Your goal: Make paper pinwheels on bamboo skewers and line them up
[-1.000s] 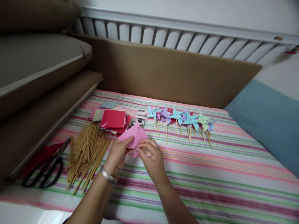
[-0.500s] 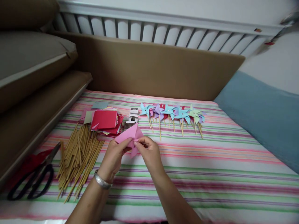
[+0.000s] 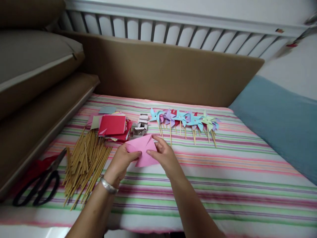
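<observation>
Both hands hold a pink paper square (image 3: 143, 148) just above the striped cloth (image 3: 223, 178). My left hand (image 3: 122, 162), with a silver bracelet on its wrist, pinches the paper's left edge. My right hand (image 3: 165, 154) grips the right side, thumb on top and a finger along the far edge. The paper shows cut or folded flaps near its middle. Beyond it lie a stack of red and coloured paper squares (image 3: 112, 126) and a row of finished paper pinwheels (image 3: 183, 119) on sticks.
A pile of wooden sticks (image 3: 85, 162) lies left of my hands, with black scissors (image 3: 37, 186) further left near the cloth's edge. Small white items (image 3: 140, 126) sit behind the paper. Brown cushions (image 3: 173, 72) line the back and left; a blue cushion (image 3: 279, 125) lies right.
The pink paper has been opened out flatter between my hands, and my right hand has shifted from pinching its lower tip to holding its right side.
</observation>
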The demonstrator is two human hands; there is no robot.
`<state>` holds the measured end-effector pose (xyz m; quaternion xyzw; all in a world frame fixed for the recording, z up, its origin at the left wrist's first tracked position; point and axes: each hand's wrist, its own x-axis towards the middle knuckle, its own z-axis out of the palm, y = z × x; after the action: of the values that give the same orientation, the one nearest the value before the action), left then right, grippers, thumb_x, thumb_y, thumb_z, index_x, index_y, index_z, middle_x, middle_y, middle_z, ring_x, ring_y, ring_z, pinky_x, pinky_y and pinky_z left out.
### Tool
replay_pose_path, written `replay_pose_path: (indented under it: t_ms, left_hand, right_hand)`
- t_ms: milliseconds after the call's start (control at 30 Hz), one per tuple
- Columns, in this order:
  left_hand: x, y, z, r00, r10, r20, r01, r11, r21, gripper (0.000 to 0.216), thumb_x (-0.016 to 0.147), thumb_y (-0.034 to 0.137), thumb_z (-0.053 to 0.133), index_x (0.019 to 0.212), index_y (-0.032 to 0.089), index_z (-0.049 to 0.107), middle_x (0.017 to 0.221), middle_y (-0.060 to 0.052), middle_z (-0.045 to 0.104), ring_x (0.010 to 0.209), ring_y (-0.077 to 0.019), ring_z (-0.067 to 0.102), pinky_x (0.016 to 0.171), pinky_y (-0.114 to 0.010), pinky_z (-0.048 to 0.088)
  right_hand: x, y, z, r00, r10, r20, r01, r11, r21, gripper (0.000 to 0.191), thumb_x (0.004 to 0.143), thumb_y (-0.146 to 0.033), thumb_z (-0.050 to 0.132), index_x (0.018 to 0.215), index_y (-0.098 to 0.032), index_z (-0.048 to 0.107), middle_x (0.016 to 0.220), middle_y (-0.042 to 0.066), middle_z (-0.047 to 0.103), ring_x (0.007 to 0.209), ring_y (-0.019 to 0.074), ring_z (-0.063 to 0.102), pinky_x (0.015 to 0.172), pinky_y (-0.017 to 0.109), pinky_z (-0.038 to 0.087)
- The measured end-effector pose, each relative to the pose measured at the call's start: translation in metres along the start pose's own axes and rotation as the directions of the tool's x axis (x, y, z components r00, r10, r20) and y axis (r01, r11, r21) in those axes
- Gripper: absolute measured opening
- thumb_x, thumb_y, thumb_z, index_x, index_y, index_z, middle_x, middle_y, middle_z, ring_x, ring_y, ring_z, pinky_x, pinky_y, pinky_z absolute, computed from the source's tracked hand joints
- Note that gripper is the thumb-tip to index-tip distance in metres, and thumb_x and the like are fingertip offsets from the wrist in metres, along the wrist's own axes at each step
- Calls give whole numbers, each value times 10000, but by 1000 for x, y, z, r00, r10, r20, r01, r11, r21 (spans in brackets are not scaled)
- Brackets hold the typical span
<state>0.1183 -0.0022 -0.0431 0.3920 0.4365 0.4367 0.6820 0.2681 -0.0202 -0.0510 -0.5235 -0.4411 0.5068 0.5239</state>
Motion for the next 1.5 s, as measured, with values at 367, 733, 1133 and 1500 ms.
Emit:
replay_pose_path:
  t_ms: [367, 733, 1133, 1500]
  left_hand:
    - [1, -9, 10, 995, -81, 53, 88, 984, -155, 248, 581, 206, 771, 802, 115, 705, 723, -50, 711, 621, -116, 605, 619, -221, 451]
    - [9, 1, -14, 985, -34, -170, -18, 956, -292, 246, 516, 173, 788, 746, 124, 714, 682, -44, 726, 626, -138, 646, 658, -240, 485]
    - [4, 17, -31, 972, 17, -236, -73, 970, -230, 237, 522, 181, 773, 740, 113, 709, 652, -51, 718, 574, -147, 629, 615, -253, 473]
    - [5, 5, -19, 990, 24, -138, -31, 998, -51, 221, 519, 221, 775, 701, 110, 722, 654, -59, 706, 541, -139, 584, 558, -240, 413]
  right_hand:
    - [-4, -1, 8, 999, 19, -33, -12, 976, 218, 392, 629, -151, 679, 1009, -194, 596, 914, 16, 689, 803, 178, 631, 700, 272, 487]
    - [-11, 0, 8, 933, -319, -168, 269, 926, -265, 329, 814, -273, 557, 1135, -201, 560, 824, 34, 636, 790, 186, 609, 767, 359, 488]
    - [-15, 7, 23, 689, -676, 263, 654, 422, -628, 187, 799, -123, 536, 907, -246, 626, 1316, 70, 495, 1263, 261, 396, 1003, 493, 369]
    - [-13, 3, 20, 826, -551, 114, 503, 633, -589, 47, 777, -201, 590, 740, -211, 617, 1427, 91, 384, 1356, 286, 267, 1056, 520, 276]
